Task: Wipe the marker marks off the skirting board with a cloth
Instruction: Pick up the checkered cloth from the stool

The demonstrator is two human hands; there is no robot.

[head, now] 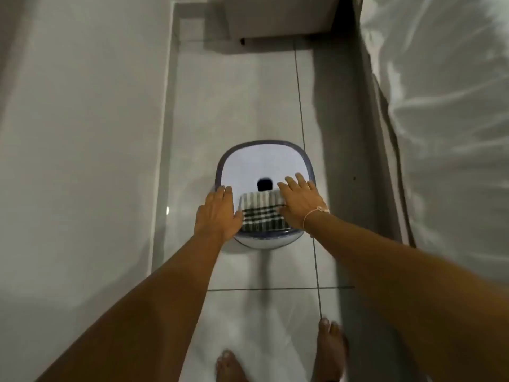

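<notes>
A folded black-and-white checked cloth (261, 213) lies on the near part of a white plastic stool (261, 164) with a grey rim and a dark hole in its seat. My left hand (217, 213) rests flat at the stool's left edge, fingers extended, its thumb touching the cloth's left side. My right hand (298, 202) lies spread on the cloth's right end, with a thin bracelet at the wrist. Neither hand grips anything. The grey skirting board (165, 150) runs along the foot of the left wall; no marker marks can be made out on it.
I stand in a narrow tiled aisle (237, 100). A white wall (82, 133) is on the left, a bed with white sheets (446, 133) on the right, a white cabinet (278, 17) at the far end. My bare feet (330, 351) show at the bottom.
</notes>
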